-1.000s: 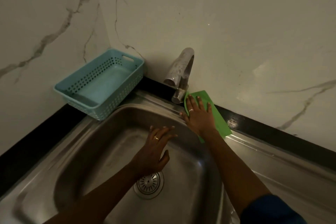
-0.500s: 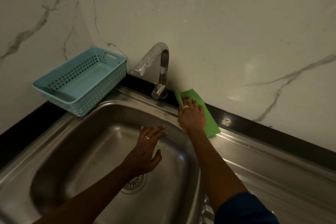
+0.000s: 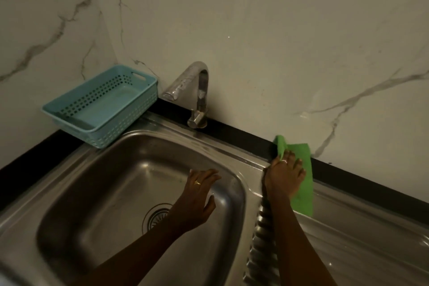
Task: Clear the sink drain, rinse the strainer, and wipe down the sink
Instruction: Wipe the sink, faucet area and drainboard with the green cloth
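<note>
The cloth under the right fingers is green fabric, matt and soft-looking. The sink that the left fingers touch is brushed steel with a dull sheen. The drainboard beside the right fingers is the same metal, ribbed and glossier. Left of both sets of fingers, the tap is shiny metal and the basket is matt perforated plastic. Beyond the fingers, the wall is smooth, marble-veined and faintly glossy.

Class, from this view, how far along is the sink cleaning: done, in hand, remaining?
Looks done: the strainer sits in the drain, no water runs. In hand: the right hand presses the green cloth on the sink ledge; the left hand is open over the basin. Likely left: the drainboard.
</note>
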